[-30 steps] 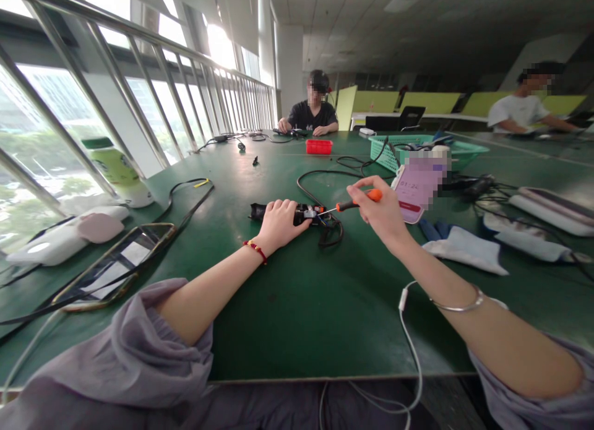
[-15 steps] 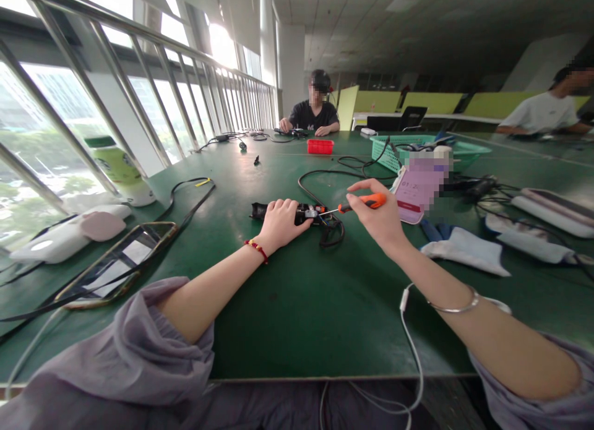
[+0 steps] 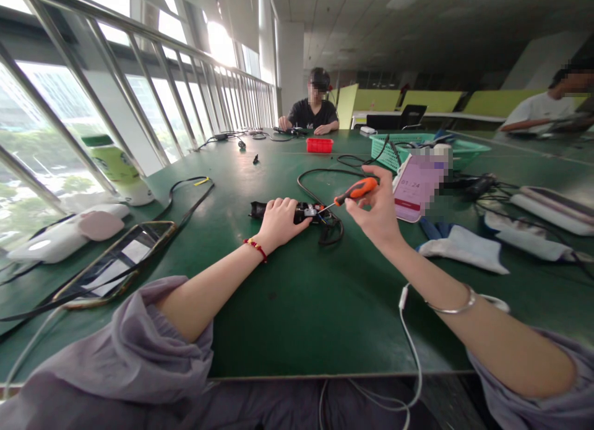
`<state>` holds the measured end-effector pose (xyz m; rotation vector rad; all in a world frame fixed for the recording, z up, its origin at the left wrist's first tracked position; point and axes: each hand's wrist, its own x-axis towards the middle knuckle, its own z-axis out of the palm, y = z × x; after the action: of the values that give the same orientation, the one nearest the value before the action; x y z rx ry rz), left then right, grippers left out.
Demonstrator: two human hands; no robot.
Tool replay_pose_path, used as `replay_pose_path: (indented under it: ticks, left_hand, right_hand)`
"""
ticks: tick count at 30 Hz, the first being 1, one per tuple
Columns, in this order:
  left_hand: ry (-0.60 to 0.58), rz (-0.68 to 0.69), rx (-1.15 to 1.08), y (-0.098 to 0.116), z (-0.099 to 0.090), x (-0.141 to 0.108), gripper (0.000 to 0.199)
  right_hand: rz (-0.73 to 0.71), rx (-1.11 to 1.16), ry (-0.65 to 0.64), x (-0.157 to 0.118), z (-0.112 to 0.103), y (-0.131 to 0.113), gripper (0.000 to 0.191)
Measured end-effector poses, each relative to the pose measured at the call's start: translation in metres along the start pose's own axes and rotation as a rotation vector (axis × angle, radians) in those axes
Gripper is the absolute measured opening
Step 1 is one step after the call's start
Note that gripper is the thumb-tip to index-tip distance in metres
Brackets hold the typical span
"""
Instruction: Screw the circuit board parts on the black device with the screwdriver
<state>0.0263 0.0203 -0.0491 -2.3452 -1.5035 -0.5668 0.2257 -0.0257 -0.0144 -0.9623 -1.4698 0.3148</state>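
Note:
My left hand (image 3: 281, 223) is wrapped over a long black device (image 3: 258, 211), holding it down on the green table. The device's right end is opened up, with a silvery part and thin coloured wires (image 3: 323, 215) exposed. An orange and black screwdriver (image 3: 356, 190) is in my right hand (image 3: 378, 213), its shaft slanting down to the left. Its tip meets the exposed end close to my left thumb; exactly what it touches is too small to tell. My right thumb and index finger are spread apart around the handle. A black cord (image 3: 342, 229) curls beside the device.
A pink phone (image 3: 413, 185) leans against a green basket (image 3: 385, 151) of cables. White-and-blue gloves (image 3: 466, 247) lie at right, a red box (image 3: 320, 145) further back. On the left are a bottle (image 3: 120, 170) and a dark phone (image 3: 116, 266). One person (image 3: 315, 111) sits opposite.
My right hand has shifted slightly left, and its thumb and index finger have spread apart. The screwdriver handle now tilts up more steeply. My left hand stays on the device.

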Motion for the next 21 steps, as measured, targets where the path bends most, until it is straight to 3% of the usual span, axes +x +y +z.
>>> replay_pose_path:
  ticks: [5, 10, 15, 21]
  left_hand:
    - [-0.003, 0.000, -0.002, 0.001, -0.001, 0.000, 0.042]
    - [-0.010, -0.003, -0.010, 0.001, -0.001, 0.000, 0.042]
    - [-0.017, -0.008, 0.004, 0.001, -0.002, 0.001, 0.041]
    - [-0.012, -0.004, 0.000, 0.001, -0.002, 0.001, 0.042]
  right_hand:
    - [0.026, -0.034, 0.067, -0.001, 0.000, 0.000, 0.060]
    - [0.069, -0.094, 0.052, -0.001, -0.002, -0.002, 0.025]
    - [-0.061, 0.021, 0.015, 0.000, 0.000, -0.001, 0.058]
    - [0.022, -0.017, 0.154, 0.002, 0.002, 0.010, 0.057]
